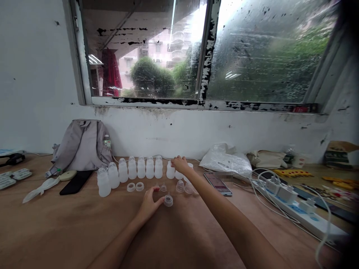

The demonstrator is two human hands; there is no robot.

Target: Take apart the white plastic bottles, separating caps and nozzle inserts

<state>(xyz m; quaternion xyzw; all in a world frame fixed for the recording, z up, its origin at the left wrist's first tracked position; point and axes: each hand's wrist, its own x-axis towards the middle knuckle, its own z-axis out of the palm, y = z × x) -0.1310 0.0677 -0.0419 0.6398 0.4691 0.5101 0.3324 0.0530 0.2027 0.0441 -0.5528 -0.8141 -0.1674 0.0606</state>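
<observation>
Left hand (149,204): one, low over the tabletop (84,228), thumb and forefinger spread; thumb tip at the left edge of a fitted ring (168,201), contact uncertain. Fitted ring: one, lying on the tabletop at centre, in front of the bottles.

Right hand (180,165): one, reaching to the far side, fingers gathered at the top of the short row of bottles (170,170); whether they pinch anything, cannot tell. Part of this row is hidden by the hand.

Capped bottles (141,168): seven, upright, translucent white, in a curved row left of the short row.

Loose rings (139,186): two, side by side, before the capped bottles.

Teat (163,188): clear, tip up, just beyond the fitted ring; a second shape beside it, partly hidden by the left fingers.

Clear caps (180,186): two seen, beside the right forearm.

Phone (217,184): one, flat, right of the forearm.

Backpack (81,144): one, grey, against the wall, left.
</observation>
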